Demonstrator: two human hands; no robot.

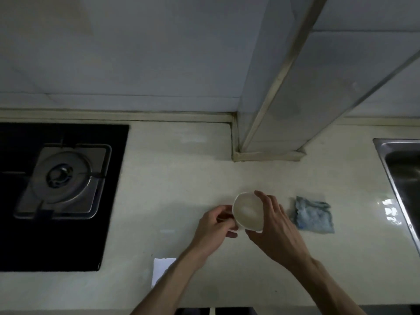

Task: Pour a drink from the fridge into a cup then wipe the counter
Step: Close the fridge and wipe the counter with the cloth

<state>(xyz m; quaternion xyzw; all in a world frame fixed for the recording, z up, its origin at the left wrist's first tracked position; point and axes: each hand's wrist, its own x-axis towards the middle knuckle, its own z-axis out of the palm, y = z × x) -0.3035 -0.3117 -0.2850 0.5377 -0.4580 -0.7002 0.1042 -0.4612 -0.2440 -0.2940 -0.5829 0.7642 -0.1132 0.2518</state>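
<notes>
the cup sat on the counter, left hand gripping its handle, right hand curled round its side. it looked empty, so pouring and wiping with the cloth to its right remained.

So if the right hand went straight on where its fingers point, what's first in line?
The cup: the right hand holds its side, fingers pointing away and leftward across it. Past the cup, probably just bare counter up to the back wall, though depth is unclear.
</notes>
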